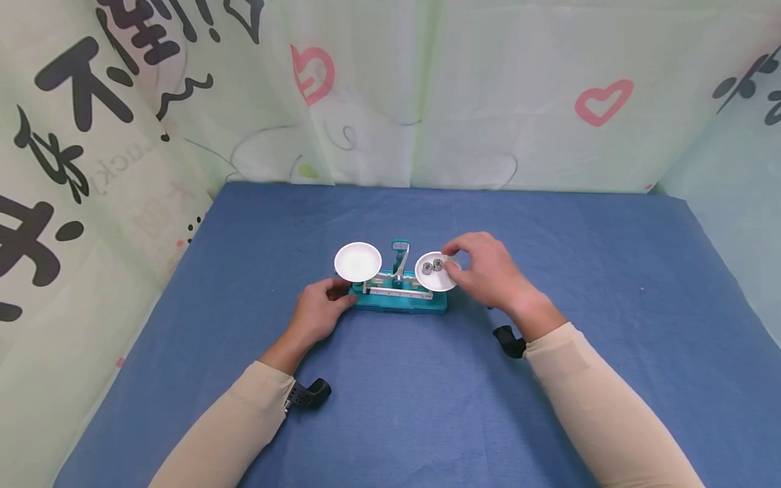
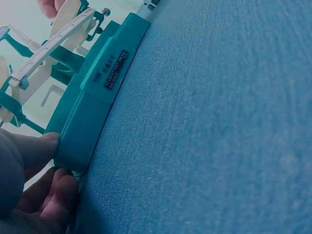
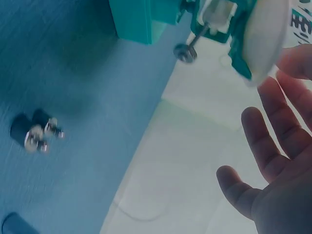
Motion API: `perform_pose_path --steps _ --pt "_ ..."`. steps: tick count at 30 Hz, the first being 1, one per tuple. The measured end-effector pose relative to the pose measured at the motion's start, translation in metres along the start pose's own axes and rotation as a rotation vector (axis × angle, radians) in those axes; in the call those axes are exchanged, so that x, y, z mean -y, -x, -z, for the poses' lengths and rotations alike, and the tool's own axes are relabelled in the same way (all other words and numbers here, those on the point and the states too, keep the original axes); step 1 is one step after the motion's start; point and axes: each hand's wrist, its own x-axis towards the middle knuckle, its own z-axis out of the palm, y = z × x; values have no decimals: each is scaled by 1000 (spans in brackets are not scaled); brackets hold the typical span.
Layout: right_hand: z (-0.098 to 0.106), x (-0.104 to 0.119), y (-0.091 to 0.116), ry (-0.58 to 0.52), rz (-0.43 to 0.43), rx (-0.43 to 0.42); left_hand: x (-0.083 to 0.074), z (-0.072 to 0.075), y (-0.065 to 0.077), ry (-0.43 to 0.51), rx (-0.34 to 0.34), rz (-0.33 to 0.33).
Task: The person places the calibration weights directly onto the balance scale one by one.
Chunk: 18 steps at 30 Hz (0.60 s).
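Note:
A teal balance scale [image 1: 399, 298] with two white pans stands on the blue cloth. My left hand [image 1: 318, 308] grips the left end of its base; in the left wrist view the thumb [image 2: 36, 148] lies on the upper edge and the curled fingers sit lower, at the end. Two small metal weights [image 1: 432, 266] stand in the right pan [image 1: 434, 285]. My right hand [image 1: 488, 271] is at that pan's right rim, thumb and index finger apart, beside the weights. The right wrist view shows its other fingers [image 3: 278, 117] spread below the pan. The left pan [image 1: 358, 261] holds nothing.
Two more metal weights [image 3: 43, 134] stand on the cloth near the base, mostly hidden by my right hand in the head view. Printed curtains [image 1: 464, 95] hang behind the table and along its sides. A black wrist mount [image 1: 311, 393] sticks out from the left sleeve.

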Motion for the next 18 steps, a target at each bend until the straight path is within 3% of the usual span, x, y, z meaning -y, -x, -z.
perform_pose_path --steps 8,18 --pt "13 -14 18 -40 -113 -40 0 0 0 5 -2 6" --pt "7 -48 41 -12 -185 48 2 2 1 14 1 22"
